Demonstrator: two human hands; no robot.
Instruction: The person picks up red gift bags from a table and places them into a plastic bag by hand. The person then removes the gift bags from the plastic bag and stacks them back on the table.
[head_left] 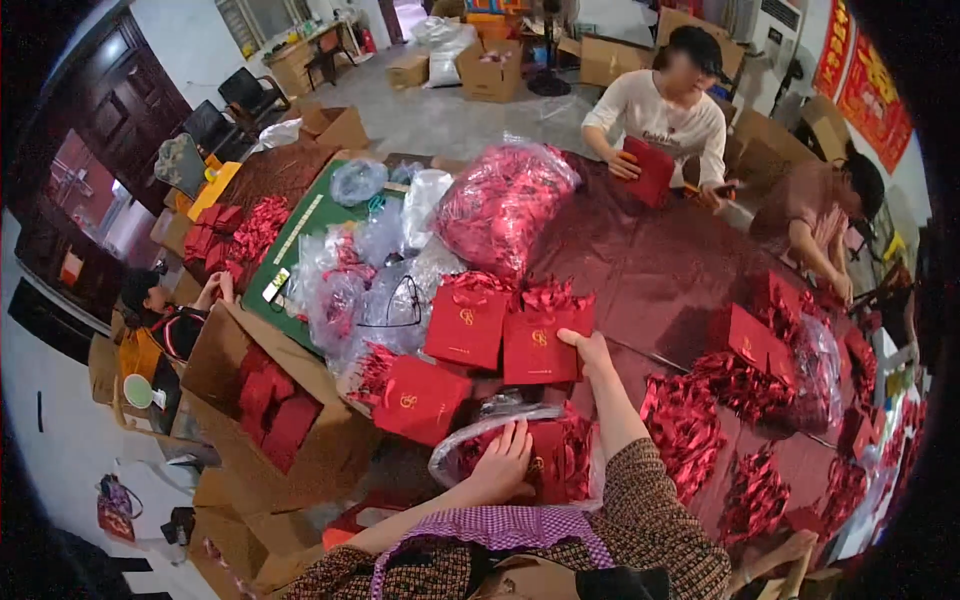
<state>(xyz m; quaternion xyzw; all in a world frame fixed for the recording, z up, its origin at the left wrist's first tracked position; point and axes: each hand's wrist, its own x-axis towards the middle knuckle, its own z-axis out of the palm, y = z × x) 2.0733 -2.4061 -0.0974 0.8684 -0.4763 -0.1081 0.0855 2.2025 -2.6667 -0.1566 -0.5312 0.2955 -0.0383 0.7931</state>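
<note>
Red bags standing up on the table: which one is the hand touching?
The right one; the right hand holds its edge. The other stands untouched beside it.

The scene is lit evenly and fairly brightly from above, and only soft, faint shadows are cast around the dark red table (650, 260). White glare is seen on the clear plastic bags (385, 285) left of the table's middle, and highlights glitter on the red foil heaps toward its right end. Strong fisheye bending is shown beyond the table, where black corners frame everything. Fine detail is smeared and slightly blurred throughout, most near the rim.
</note>
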